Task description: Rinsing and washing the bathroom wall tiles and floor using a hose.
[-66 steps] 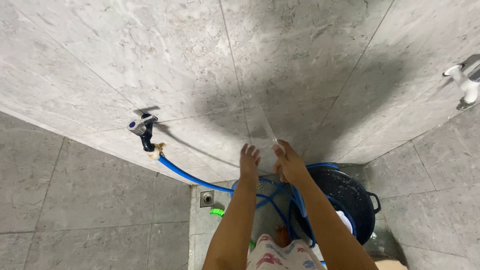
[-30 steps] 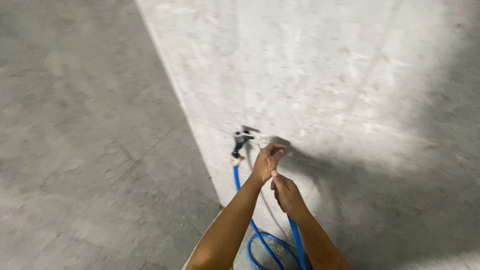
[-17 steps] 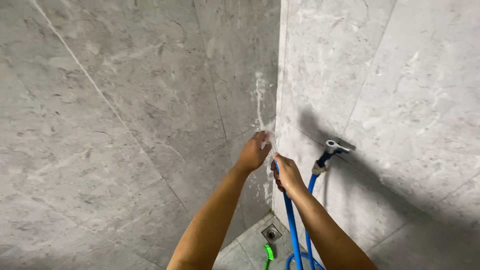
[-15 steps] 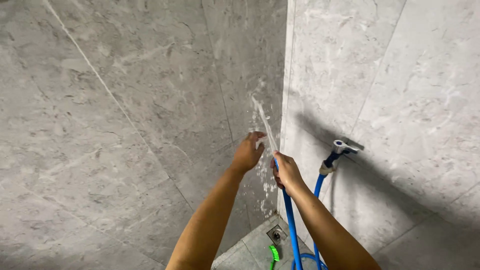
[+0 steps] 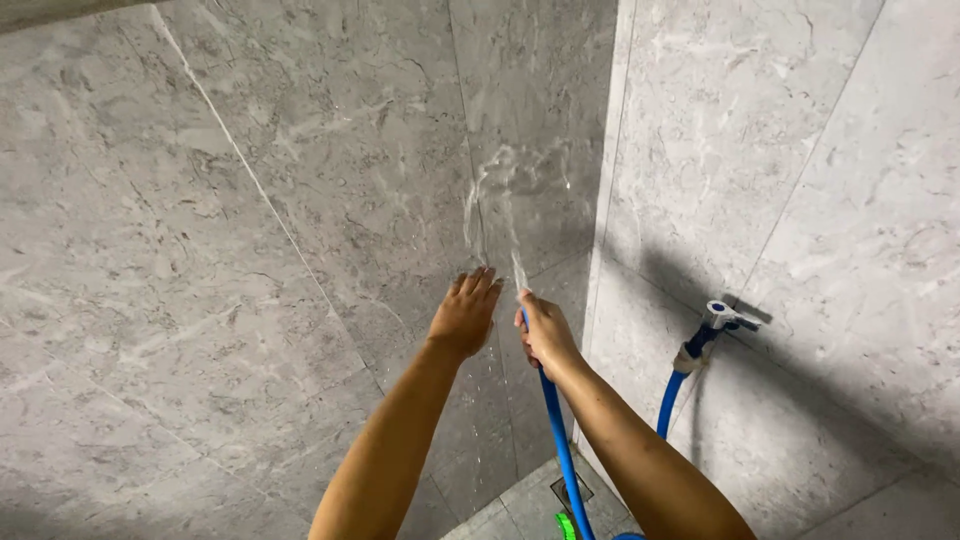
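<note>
Since half a second earlier, both hands had drifted left in the frame and the spray had climbed the wall. Near the centre, the right hand (image 5: pixel 545 330) was clamped on the blue hose (image 5: pixel 556 440), thumb apparently over its end; the left hand (image 5: pixel 465 312) lay open, fingers spread, against the grey tiled wall (image 5: pixel 300 200). Beyond, water (image 5: pixel 495 195) splashed beside the corner. A wet grip could probably slip, whipping spray backward; the tap (image 5: pixel 722 318) sat at right.
</note>
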